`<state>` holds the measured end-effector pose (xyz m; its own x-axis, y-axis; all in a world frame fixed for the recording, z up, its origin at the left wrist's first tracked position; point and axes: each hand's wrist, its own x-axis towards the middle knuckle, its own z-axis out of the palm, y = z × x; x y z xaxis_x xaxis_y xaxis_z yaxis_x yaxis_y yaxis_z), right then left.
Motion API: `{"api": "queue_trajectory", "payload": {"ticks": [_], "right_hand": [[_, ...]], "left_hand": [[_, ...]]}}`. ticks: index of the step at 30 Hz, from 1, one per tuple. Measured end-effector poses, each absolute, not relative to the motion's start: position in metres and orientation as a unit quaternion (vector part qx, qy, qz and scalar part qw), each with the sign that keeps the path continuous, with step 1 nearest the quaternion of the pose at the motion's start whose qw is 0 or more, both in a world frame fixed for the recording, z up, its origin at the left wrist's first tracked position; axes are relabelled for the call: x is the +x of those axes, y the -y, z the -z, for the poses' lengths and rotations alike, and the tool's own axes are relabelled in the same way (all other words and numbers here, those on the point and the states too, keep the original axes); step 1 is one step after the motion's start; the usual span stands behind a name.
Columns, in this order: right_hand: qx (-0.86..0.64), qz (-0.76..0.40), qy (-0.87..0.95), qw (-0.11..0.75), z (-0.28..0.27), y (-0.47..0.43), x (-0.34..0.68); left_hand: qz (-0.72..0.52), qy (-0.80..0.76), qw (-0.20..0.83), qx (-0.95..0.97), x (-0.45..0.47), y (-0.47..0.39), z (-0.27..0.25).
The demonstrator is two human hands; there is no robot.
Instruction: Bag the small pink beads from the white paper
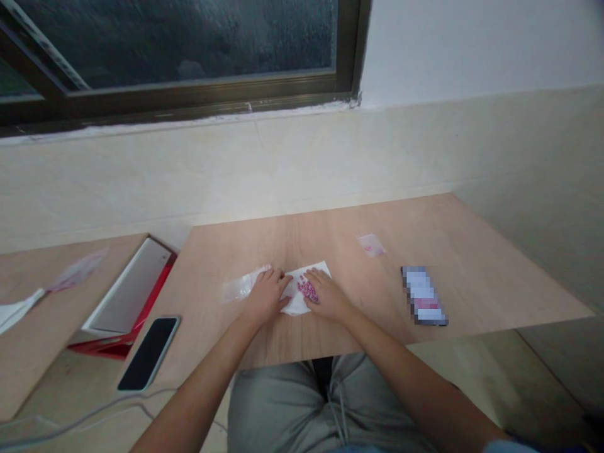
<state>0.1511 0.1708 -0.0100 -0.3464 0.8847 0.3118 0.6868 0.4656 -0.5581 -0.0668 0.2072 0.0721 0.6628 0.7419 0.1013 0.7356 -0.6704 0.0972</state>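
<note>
A white sheet of paper (295, 306) lies on the wooden table, with a small heap of pink beads (308, 289) on it. My left hand (267, 294) rests at the paper's left edge, fingers spread and thumb apart. Beside and partly under its fingers is a clear plastic bag (236, 287). From the right, my right hand (329, 298) lies over the paper's edge, thumb and fingers apart on either side of the beads. Whether its fingertips touch the beads is too small to tell.
A small clear bag with something pink (371, 245) lies further back. At right is a phone with a blurred screen (425, 296); a dark-screened phone (150, 353) lies near the left edge. A white and red box-like object (129, 292) fills the gap beside another table (28, 358).
</note>
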Motion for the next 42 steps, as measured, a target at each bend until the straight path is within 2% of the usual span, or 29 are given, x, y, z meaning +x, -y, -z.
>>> {"api": "queue_trajectory", "payload": {"ticks": [3,9,13,16,20,22,31,42], "right_hand": [[-0.488,-0.172,0.800,0.305,0.010,-0.170,0.151],[-0.480,-0.188,0.791,0.328,0.011,-0.169,0.152],[-0.481,-0.193,0.787,0.334,0.010,-0.167,0.152],[-0.482,-0.189,0.786,0.339,0.009,-0.166,0.152],[-0.479,-0.191,0.787,0.338,0.010,-0.166,0.152],[-0.480,-0.193,0.788,0.334,0.012,-0.167,0.152],[-0.478,-0.196,0.790,0.329,0.015,-0.168,0.152],[-0.481,-0.195,0.791,0.323,0.015,-0.168,0.152]], "left_hand": [[-0.164,-0.434,0.111,0.879,-0.074,-0.203,-0.077],[-0.392,-0.509,0.406,0.650,-0.099,-0.205,-0.093],[-0.458,-0.507,0.490,0.542,-0.124,-0.218,-0.097],[-0.472,-0.536,0.431,0.552,-0.141,-0.227,-0.096],[-0.427,-0.589,0.231,0.647,-0.157,-0.232,-0.091],[-0.396,-0.596,0.175,0.676,-0.162,-0.233,-0.086],[-0.283,-0.601,0.093,0.742,-0.178,-0.224,-0.055],[-0.186,-0.553,0.072,0.809,-0.160,-0.201,-0.021]]}}
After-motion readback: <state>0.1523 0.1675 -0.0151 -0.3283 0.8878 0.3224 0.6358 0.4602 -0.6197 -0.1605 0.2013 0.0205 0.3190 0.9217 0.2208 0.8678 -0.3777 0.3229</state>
